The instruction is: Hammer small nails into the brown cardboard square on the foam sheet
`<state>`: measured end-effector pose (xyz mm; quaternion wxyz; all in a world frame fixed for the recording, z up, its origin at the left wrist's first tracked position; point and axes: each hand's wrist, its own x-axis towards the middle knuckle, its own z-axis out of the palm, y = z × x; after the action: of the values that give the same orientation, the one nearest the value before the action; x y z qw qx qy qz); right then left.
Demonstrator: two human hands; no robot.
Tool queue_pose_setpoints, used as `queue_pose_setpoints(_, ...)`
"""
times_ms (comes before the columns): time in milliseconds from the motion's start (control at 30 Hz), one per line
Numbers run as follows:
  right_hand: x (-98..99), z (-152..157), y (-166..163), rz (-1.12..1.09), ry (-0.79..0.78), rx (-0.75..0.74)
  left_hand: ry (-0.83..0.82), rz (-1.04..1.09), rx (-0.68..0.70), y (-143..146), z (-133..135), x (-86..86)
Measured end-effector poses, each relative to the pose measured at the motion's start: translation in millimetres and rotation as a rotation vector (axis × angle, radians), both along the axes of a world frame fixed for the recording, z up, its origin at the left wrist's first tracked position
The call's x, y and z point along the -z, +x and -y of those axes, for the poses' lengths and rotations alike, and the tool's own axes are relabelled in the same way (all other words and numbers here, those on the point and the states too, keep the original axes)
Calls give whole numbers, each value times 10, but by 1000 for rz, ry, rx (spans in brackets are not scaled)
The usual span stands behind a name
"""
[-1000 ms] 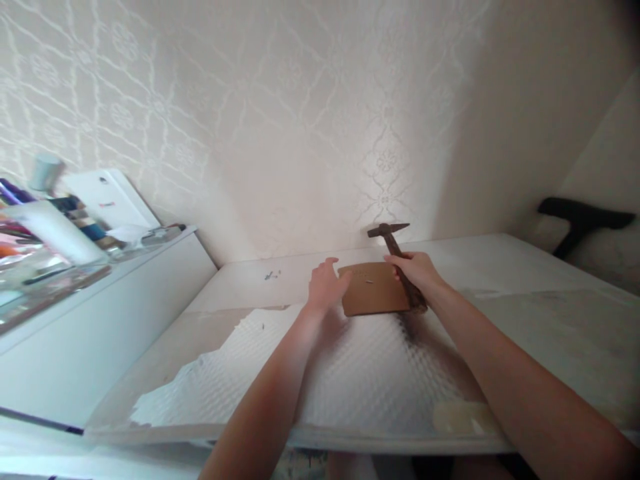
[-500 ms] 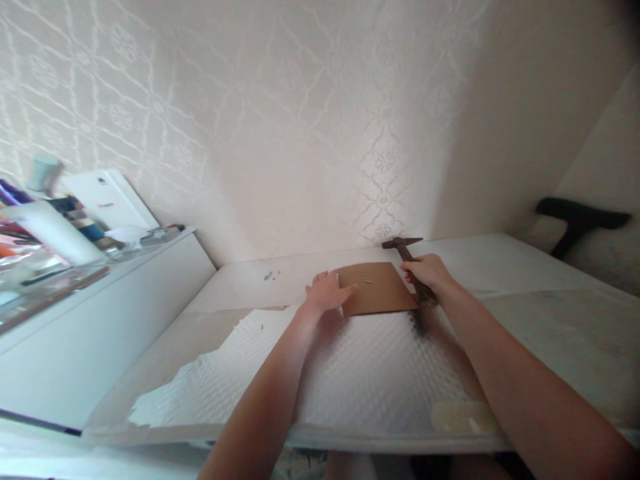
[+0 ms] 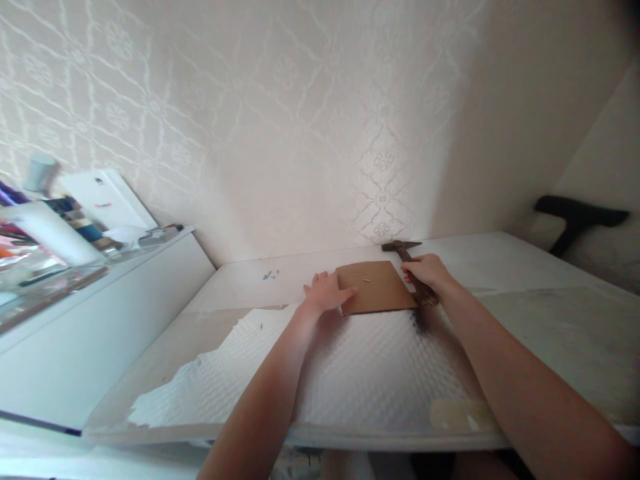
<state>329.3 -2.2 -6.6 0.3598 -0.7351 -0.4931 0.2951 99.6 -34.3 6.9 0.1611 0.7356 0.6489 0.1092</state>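
A flat brown board (image 3: 376, 288) lies on the white table (image 3: 500, 267) near the wall, with a small nail lying on its top. My left hand (image 3: 324, 292) rests on the board's left edge, fingers spread flat. My right hand (image 3: 426, 271) is wrapped round the wooden handle of a hammer (image 3: 406, 256). The hammer lies low along the board's right side, its dark head close to the wall.
White textured sheet (image 3: 350, 380) covers the near part of the table. A few small nails (image 3: 270, 274) lie far left of the board. A white cabinet at left carries cluttered bottles and a white slab (image 3: 107, 197). A black chair armrest (image 3: 575, 217) shows at right.
The hammer, raised above the board a second ago, has come down and to the right beside the board. My left hand lowered onto the board's left edge.
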Motion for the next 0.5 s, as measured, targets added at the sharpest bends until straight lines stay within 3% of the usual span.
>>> queue_pose_setpoints(233,-83,49,33,349,-2,9,-18,-16,-26,22,42,-31)
queue_pose_setpoints(367,-39,37,55,603,-55,-47,-52,-91,18,27,47,-45)
queue_pose_setpoints(500,15,13,81,701,-85,-60,-141,-182,55,31,44,-59)
